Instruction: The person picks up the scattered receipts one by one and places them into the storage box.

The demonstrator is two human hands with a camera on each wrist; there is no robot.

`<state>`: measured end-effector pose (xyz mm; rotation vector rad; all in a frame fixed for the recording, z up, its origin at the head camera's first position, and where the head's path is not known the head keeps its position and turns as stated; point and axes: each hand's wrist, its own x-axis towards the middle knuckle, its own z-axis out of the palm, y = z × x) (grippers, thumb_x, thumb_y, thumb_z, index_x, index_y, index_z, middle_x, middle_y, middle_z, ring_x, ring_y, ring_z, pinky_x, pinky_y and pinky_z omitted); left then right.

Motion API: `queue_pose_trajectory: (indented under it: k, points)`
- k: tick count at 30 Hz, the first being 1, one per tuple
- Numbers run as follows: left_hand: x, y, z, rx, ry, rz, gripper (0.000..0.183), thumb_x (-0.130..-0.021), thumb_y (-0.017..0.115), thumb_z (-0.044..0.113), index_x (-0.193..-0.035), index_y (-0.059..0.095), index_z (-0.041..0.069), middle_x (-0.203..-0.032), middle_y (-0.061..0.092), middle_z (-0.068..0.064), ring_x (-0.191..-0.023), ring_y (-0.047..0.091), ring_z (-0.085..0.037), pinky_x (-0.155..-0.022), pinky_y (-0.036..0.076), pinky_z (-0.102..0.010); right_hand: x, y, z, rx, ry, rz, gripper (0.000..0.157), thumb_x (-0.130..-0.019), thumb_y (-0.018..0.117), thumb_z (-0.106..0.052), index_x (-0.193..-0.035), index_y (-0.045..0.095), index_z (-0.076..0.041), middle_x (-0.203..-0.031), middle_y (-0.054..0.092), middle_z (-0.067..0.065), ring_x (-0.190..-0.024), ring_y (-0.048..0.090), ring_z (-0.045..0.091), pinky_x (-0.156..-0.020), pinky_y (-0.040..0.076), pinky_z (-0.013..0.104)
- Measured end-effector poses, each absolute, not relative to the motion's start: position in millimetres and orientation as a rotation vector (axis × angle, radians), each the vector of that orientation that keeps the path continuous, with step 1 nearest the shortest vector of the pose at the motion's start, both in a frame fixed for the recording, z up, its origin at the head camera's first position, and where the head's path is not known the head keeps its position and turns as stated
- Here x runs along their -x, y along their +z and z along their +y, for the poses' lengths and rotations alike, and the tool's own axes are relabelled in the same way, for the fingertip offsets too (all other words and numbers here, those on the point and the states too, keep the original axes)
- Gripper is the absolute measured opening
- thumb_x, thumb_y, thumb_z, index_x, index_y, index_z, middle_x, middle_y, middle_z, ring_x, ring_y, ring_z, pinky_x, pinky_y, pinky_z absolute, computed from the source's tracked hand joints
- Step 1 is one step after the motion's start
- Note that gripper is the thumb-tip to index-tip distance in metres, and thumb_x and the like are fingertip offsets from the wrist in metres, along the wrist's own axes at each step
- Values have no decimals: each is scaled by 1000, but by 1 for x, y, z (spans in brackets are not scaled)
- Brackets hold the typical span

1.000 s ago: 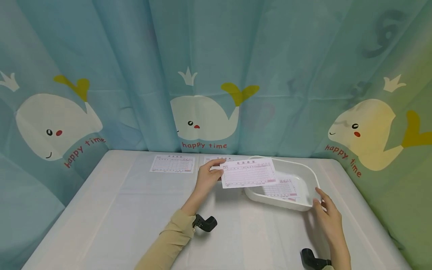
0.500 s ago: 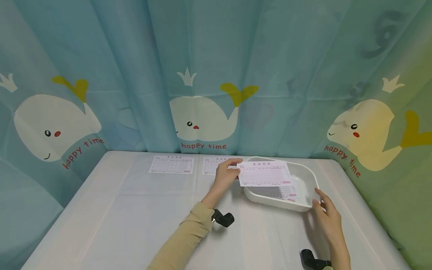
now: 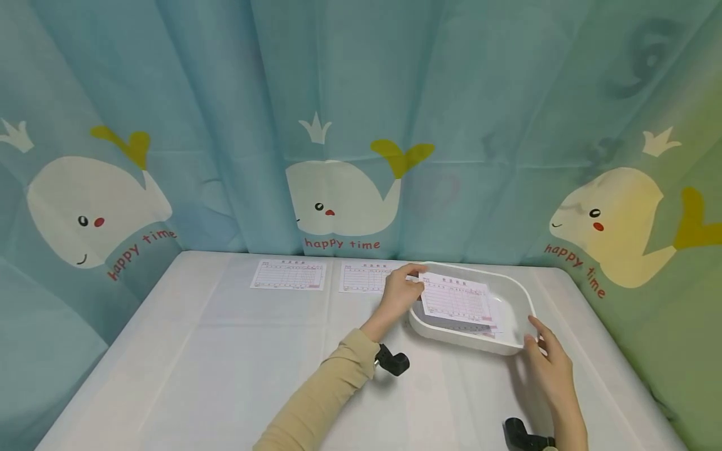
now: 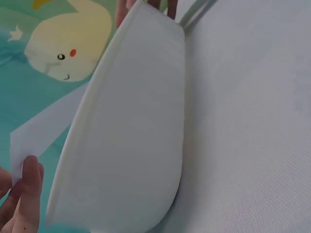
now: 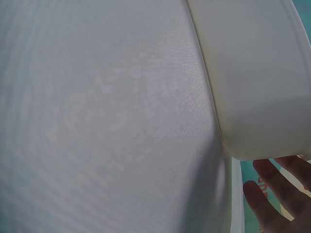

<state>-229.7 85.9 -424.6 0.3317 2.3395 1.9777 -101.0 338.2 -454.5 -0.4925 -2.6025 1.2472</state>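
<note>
My left hand (image 3: 399,294) pinches the left edge of a printed receipt slip (image 3: 455,299) with pink lines. The slip is tilted above the left part of a white plastic tray (image 3: 459,336), over other slips (image 3: 497,318) that it mostly covers. In the left wrist view, thumb and fingers of the left hand (image 4: 24,199) hold the end of the slip (image 4: 46,124) beyond the tray's wall (image 4: 126,121). My right hand (image 3: 549,360) holds the tray's right front corner; in the right wrist view its fingers (image 5: 274,182) are at the end wall.
Two more receipt slips lie flat near the table's back edge, one at the left (image 3: 287,274) and another (image 3: 363,277) partly behind the left hand. A whale-print curtain (image 3: 344,200) hangs directly behind the white-covered table (image 3: 225,363). Each wrist wears a black camera.
The left hand has carried its slip rightward and lowered it over the tray, uncovering more of the slip at the table's back. The right hand and tray stay in place.
</note>
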Motion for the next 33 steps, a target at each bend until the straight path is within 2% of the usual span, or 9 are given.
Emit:
queue_pose_trajectory:
  k: [2,10,16,20,25,28,33]
  points:
    - [229,-425,89,-367,1950,2365,39,-84,53,-7,-120,65,3,-108,62,-17,-61,59,-6,-56,52,-19,100,-455,338,486,1274,-2592,49,-102,36,-24,-148,34,-8,-151,31,29,-127,40,44,-102,35,59]
    - [226,-424,98,-456,1900,2353,40,-86,58,-5,-124,61,2,-111,61,-18,-65,65,-11,-56,54,-19,101,-454,338,483,1245,-2591,49,-101,36,-23,-147,36,-7,-151,33,28,-124,43,41,-100,37,56]
    - [223,-422,102,-522,1803,2415,41,-89,60,4,-130,58,6,-113,64,-16,-80,70,-17,-61,53,-19,101,-455,338,480,1264,-2589,49,-101,36,-23,-148,35,-7,-151,31,28,-127,41,44,-102,35,60]
    - [221,-418,101,-603,1634,2567,43,-90,60,10,-133,56,11,-116,66,-15,-89,69,-17,-66,51,-18,101,-454,338,485,1262,-2592,49,-101,36,-23,-148,35,-7,-151,31,28,-126,41,44,-102,36,59]
    - [217,-412,99,-733,1411,2721,47,-90,60,10,-136,53,12,-121,65,-13,-93,67,-20,-68,48,-19,101,-454,339,492,1272,-2592,50,-101,36,-23,-148,34,-6,-152,30,28,-128,39,46,-103,34,61]
    - [216,-409,97,-792,1333,2764,49,-90,59,10,-138,51,11,-126,64,-12,-100,66,-22,-74,50,-24,101,-454,338,498,1274,-2588,49,-101,36,-23,-148,35,-7,-151,31,29,-128,39,45,-103,34,61]
    - [215,-407,93,-828,1286,2794,49,-91,57,12,-140,50,14,-139,55,-7,-125,56,-20,-98,49,-36,102,-453,338,496,1267,-2588,49,-101,37,-23,-148,35,-7,-150,32,29,-127,40,44,-102,36,59]
